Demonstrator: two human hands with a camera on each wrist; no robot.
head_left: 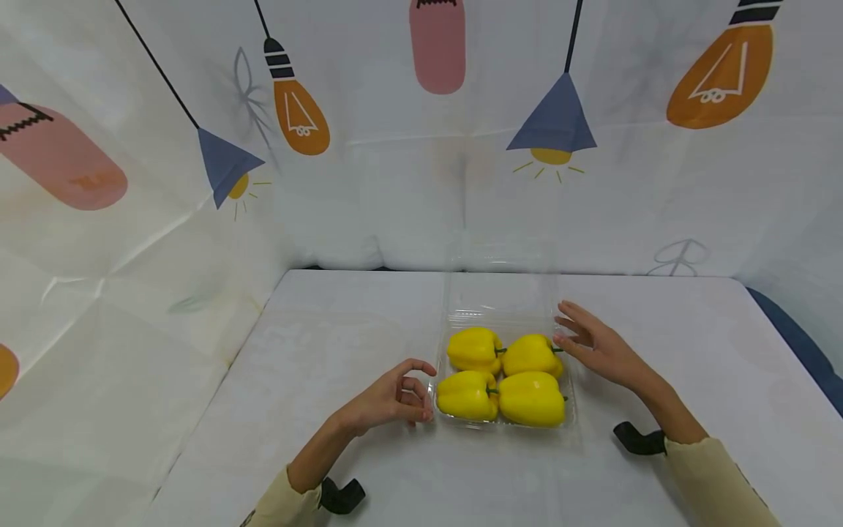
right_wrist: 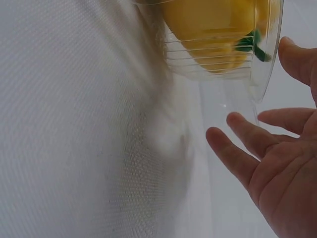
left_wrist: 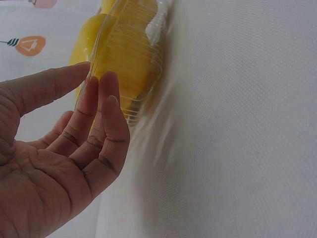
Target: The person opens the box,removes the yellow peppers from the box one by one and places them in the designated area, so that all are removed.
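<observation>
A clear plastic clamshell box (head_left: 571,421) lies on the table with its transparent lid (head_left: 503,293) folded back toward the wall. Several yellow bell peppers (head_left: 532,399) with green stems fill its base in two rows. At the box's left side is my left hand (head_left: 398,399), its fingers loosely bent, the fingertips right at the rim. In the left wrist view, the thumb and fingertips (left_wrist: 110,82) overlap the ribbed wall. My right hand (head_left: 599,351) is beside the far right corner, fingers spread. A green stem (right_wrist: 255,45) shows through the plastic near its thumb in the right wrist view.
A white cloth covers the table (head_left: 329,322). Behind it hangs a white sheet (head_left: 382,183) printed with lamps and bulbs. Black wrist mounts (head_left: 342,496) stick out beside both forearms. Something dark blue (head_left: 797,344) stands past the table's right edge.
</observation>
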